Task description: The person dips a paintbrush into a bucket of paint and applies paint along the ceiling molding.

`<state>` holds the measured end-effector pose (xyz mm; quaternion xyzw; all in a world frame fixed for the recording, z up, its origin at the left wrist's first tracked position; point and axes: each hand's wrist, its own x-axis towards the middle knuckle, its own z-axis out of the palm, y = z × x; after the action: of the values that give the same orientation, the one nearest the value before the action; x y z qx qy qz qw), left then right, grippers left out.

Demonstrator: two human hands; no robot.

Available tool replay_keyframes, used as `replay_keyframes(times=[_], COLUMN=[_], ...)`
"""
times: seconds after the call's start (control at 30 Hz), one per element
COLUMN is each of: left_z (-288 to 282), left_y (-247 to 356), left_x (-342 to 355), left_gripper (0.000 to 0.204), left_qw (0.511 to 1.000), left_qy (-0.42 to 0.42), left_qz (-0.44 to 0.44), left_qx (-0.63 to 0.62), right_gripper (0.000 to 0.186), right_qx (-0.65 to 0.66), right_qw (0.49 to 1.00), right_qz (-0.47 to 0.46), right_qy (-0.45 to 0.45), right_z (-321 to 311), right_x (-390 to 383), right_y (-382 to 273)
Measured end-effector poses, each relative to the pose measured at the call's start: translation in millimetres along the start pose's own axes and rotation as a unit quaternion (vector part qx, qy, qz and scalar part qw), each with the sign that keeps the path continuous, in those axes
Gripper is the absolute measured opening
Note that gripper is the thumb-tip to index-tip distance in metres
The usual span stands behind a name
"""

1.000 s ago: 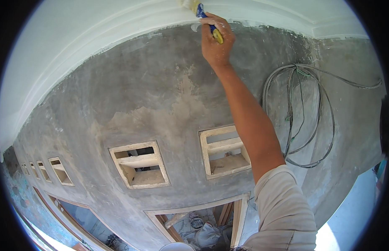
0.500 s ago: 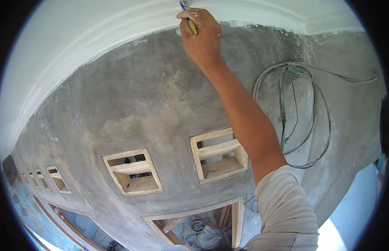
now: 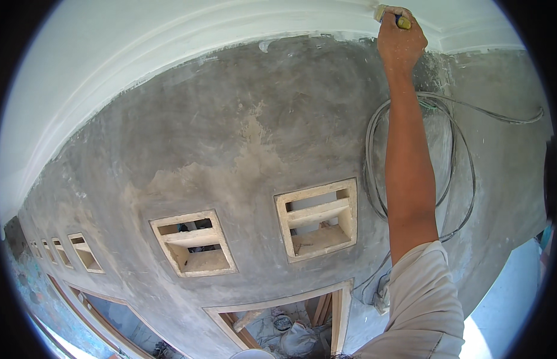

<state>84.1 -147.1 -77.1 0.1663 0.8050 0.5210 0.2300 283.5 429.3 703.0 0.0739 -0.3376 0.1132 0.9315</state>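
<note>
My right hand (image 3: 402,46) is raised high, its fingers wrapped round a paintbrush (image 3: 403,23) with a yellow-ended, blue-marked handle. The pale bristle end points up and left and meets the white ceiling moulding (image 3: 278,23), near the right-hand corner. Below the moulding runs a ragged white edge, and under that the bare grey plastered wall (image 3: 218,113). White specks dot the hand. My left hand is out of view.
Looped grey cable (image 3: 458,161) hangs on the wall behind my forearm. Lower down are two framed vent openings (image 3: 317,218) and a door frame (image 3: 348,311). Through the doorway lies a pale sack (image 3: 298,340). A white round rim (image 3: 252,355) shows at the bottom edge.
My right hand has swept to the right along the moulding with the paintbrush, toward the corner. The forearm has swung from a left slant to nearly upright, now crossing the cable loops.
</note>
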Motion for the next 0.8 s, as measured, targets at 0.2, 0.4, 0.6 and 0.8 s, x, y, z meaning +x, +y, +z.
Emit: replay_keyframes(times=[0.2,0.4,0.6,0.8], left_z=[7,8,-2,-9], left_y=[-6,11,-10,5], left_x=[5,5,9,7], left_gripper=[0.048,0.048,0.05,0.05], left_qw=[1.0,1.0,0.997,0.999], left_qy=[0.009,-0.026,-0.018,-0.035], left_qz=[-0.007,0.009,0.044,-0.013], left_qx=[-0.003,0.002,0.064,0.037], right_gripper=[0.013,0.01,0.005,0.006], right_qx=[-0.069,0.206,0.313,0.239], right_qw=[0.979,0.941,0.932,0.95], right_qz=[-0.18,-0.099,-0.022,0.047], right_qy=[-0.07,-0.25,-0.183,-0.193], right_z=[74,143,122,22], right_x=[-64,-157,-101,4], right_y=[-75,-189,-114,29])
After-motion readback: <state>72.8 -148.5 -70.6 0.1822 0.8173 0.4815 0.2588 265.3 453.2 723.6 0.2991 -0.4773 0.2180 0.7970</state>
